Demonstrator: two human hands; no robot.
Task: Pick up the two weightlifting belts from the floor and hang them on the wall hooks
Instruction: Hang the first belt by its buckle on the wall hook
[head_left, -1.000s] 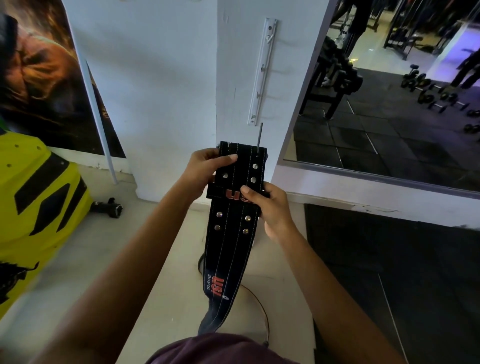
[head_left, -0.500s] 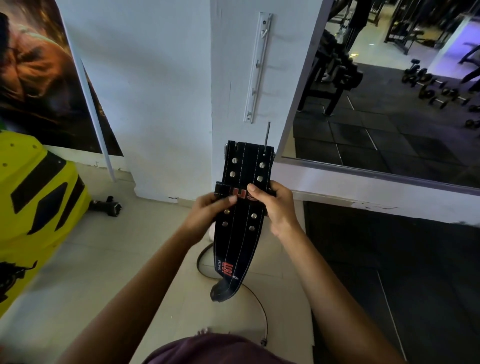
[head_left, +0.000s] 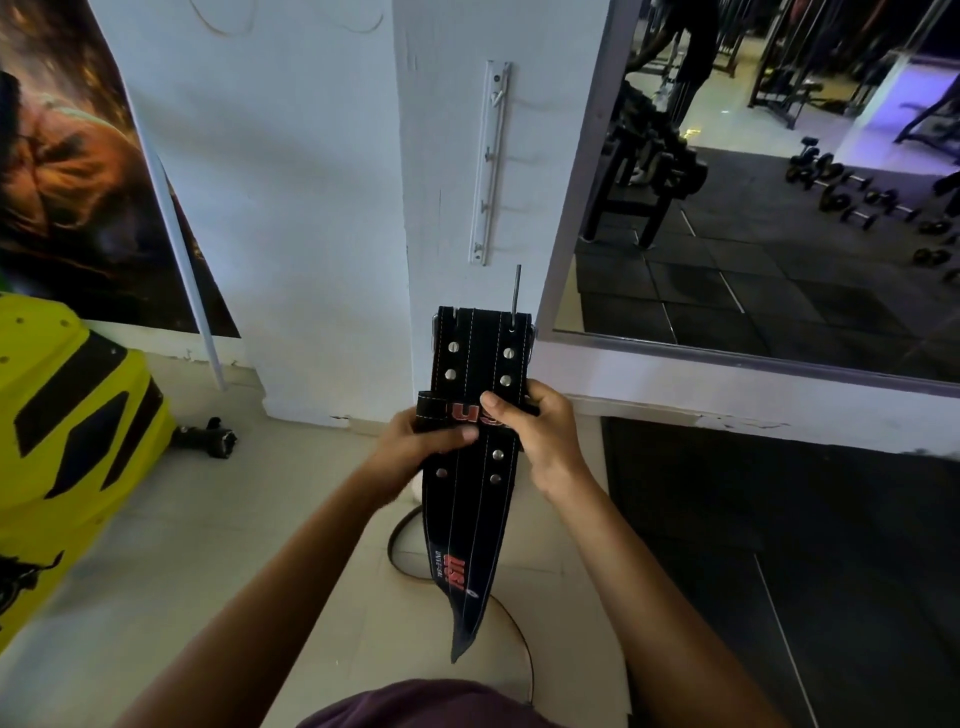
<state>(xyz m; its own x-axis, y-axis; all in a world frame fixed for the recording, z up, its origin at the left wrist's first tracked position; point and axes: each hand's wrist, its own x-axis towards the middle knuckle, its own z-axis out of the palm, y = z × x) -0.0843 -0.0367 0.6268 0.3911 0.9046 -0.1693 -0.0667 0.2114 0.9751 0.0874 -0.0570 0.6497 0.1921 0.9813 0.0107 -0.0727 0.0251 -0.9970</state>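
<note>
I hold one black weightlifting belt (head_left: 475, 499) upright in front of the white pillar, buckle end up, its metal prong sticking above the top edge. My left hand (head_left: 415, 441) grips its left edge at the loop with the red lettering. My right hand (head_left: 535, 426) grips the right edge at the same height. The belt's tail hangs down toward the floor. A white hook rail (head_left: 491, 161) with small hooks is fixed vertically on the pillar, above the belt. A second belt is not visible.
A large mirror (head_left: 779, 182) to the right reflects gym racks and dumbbells. A yellow machine cover (head_left: 67, 415) stands at the left, a small black handle (head_left: 208, 439) beside it. A thin dark cable (head_left: 400, 540) loops on the tiled floor below the belt.
My left hand slid down from the belt's upper edge to the loop. The view has tilted up, so the hook rail sits closer above the belt.
</note>
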